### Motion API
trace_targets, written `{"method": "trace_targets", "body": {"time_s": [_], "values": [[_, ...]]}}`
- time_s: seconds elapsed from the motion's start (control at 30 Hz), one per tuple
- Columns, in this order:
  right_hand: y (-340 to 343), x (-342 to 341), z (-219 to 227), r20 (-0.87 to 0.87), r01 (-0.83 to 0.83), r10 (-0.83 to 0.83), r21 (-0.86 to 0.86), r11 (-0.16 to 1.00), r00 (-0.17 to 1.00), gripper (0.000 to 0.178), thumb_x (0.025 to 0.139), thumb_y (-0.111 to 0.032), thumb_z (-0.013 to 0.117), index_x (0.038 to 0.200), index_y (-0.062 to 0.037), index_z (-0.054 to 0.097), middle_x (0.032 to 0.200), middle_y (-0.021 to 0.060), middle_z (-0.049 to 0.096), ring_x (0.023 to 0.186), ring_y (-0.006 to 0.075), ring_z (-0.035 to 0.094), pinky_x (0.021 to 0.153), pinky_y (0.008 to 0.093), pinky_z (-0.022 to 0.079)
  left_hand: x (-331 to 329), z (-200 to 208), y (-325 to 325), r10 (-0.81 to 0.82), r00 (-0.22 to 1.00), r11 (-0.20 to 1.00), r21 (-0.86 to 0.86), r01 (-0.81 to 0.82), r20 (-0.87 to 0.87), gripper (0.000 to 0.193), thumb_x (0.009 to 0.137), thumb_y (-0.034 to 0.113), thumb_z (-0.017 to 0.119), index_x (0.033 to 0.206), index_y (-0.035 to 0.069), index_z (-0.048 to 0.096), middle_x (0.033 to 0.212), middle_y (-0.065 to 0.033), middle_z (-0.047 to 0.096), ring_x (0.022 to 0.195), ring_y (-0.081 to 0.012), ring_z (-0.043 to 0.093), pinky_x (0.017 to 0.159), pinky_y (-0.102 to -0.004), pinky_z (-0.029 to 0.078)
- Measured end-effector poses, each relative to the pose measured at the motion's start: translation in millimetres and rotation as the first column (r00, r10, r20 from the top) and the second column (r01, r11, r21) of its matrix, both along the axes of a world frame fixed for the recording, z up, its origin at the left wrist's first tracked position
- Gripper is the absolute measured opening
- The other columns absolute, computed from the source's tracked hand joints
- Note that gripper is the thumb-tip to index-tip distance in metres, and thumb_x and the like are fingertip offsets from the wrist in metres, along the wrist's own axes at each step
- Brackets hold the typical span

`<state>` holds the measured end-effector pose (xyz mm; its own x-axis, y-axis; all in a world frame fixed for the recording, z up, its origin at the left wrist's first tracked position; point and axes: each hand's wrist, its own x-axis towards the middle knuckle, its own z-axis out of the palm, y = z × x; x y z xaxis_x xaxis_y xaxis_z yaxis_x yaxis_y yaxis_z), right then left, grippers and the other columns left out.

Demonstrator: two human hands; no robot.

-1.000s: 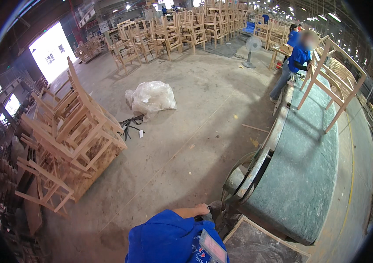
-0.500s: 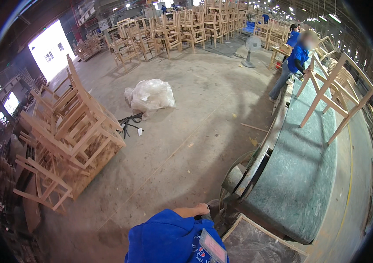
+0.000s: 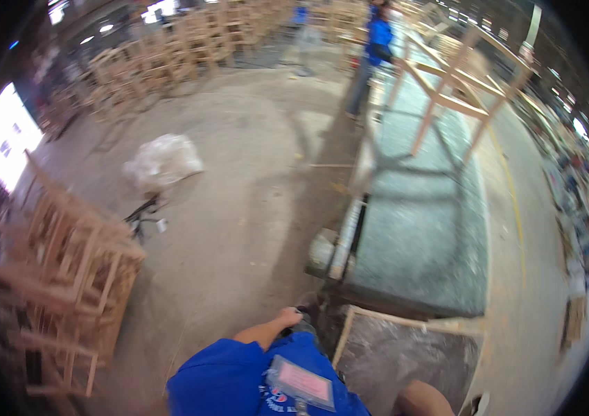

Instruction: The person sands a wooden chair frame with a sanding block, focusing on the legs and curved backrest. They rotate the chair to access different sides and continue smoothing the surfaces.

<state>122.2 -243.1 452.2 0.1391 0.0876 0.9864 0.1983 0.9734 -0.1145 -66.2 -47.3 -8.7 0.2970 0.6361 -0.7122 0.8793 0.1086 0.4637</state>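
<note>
My left hand (image 3: 289, 317) is closed at the front of my blue jacket, by the near end of the conveyor. Its fingers curl round a small dark thing that I cannot make out. At the lower edge shows a bare, blurred part of my right arm or hand (image 3: 423, 399), over a wood-framed board (image 3: 405, 347) with a dark, film-like top. No fingers of it can be seen. Beyond the board runs a green conveyor belt (image 3: 419, 243), with a wooden chair frame (image 3: 447, 90) standing on it farther along.
A person in blue (image 3: 377, 41) stands at the conveyor's far left side. Stacked wooden chair frames (image 3: 80, 256) stand at the left. A clear plastic bundle (image 3: 166, 159) and black straps (image 3: 143, 215) lie on the floor. Rows of chairs (image 3: 190, 41) fill the back.
My view has turned to the right and the picture is blurred. More of the framed board shows, and bare skin of my right arm or hand has come in at the lower edge.
</note>
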Motion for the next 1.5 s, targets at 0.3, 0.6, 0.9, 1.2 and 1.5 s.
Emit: {"method": "trace_targets", "body": {"time_s": [0.3, 0.6, 0.9, 1.2, 1.5], "values": [[38.0, 73.7, -26.1, 0.097, 0.487, -0.478, -0.234, 0.841, 0.873, 0.035, 0.091, -0.019, 0.066, 0.122, -0.0064, 0.058, 0.104, 0.0146, 0.065, 0.081, 0.0258, 0.064, 0.071, 0.0379, 0.055, 33.3, 4.8, 38.3, 0.002, 0.996, 1.000, 0.022, -0.004, 0.084, 0.046, 0.081, 0.037, 0.058, 0.112, 0.007, 0.072, 0.116, -0.0208, 0.070, 0.113, -0.0390, 0.064, 0.098, -0.0452, 0.049], [229.0, 185.0, -100.1, -0.178, 0.143, -0.447, -0.790, 0.596, 0.877, 0.059, 0.092, -0.013, 0.070, 0.143, 0.0045, 0.046, 0.115, 0.0167, 0.068, 0.104, 0.0208, 0.065, 0.092, 0.0329, 0.051, 26.8, 0.4, 91.5, 0.255, 0.950, 0.965, 0.012, -0.261, 0.178, 0.044, 0.081, 0.030, 0.061, 0.109, -0.004, 0.071, 0.098, -0.0247, 0.072, 0.091, -0.0334, 0.072, 0.079, -0.0422, 0.055], [441.9, 343.4, -213.7, -0.010, 0.029, -0.480, -0.997, 0.072, 0.877, 0.078, 0.088, -0.028, 0.078, 0.145, 0.0090, 0.041, 0.120, 0.0146, 0.069, 0.105, 0.0157, 0.066, 0.092, 0.0286, 0.050, 14.0, -3.1, 190.7, 0.659, 0.751, 0.721, -0.324, -0.612, 0.046, 0.022, 0.092, 0.022, 0.060, 0.100, 0.003, 0.069, 0.068, -0.0098, 0.061, 0.052, -0.0217, 0.058, 0.047, -0.0357, 0.046], [600.7, 498.2, -233.3, 0.433, 0.473, -0.660, -0.871, -0.131, 0.614, 0.108, 0.072, -0.050, 0.087, 0.145, 0.0120, 0.036, 0.133, 0.0290, 0.057, 0.118, 0.0310, 0.062, 0.096, 0.0396, 0.051, 41.7, -22.7, 296.8, 0.738, 0.674, 0.648, -0.297, -0.701, 0.019, 0.021, 0.093, 0.025, 0.064, 0.096, 0.004, 0.064, 0.068, -0.0101, 0.060, 0.051, -0.0210, 0.057, 0.041, -0.0348, 0.044], [755.5, 579.5, -177.7, 0.113, 0.361, -0.733, -0.913, 0.189, 0.671, 0.112, 0.077, -0.038, 0.085, 0.154, 0.0075, 0.018, 0.154, 0.0312, 0.033, 0.142, 0.0353, 0.038, 0.114, 0.0389, 0.034, 47.0, -18.0, 309.0, 0.836, 0.533, 0.467, -0.340, -0.816, -0.130, 0.017, 0.094, 0.022, 0.062, 0.103, 0.008, 0.060, 0.071, -0.0108, 0.061, 0.058, -0.0266, 0.060, 0.047, -0.0429, 0.049]]}}
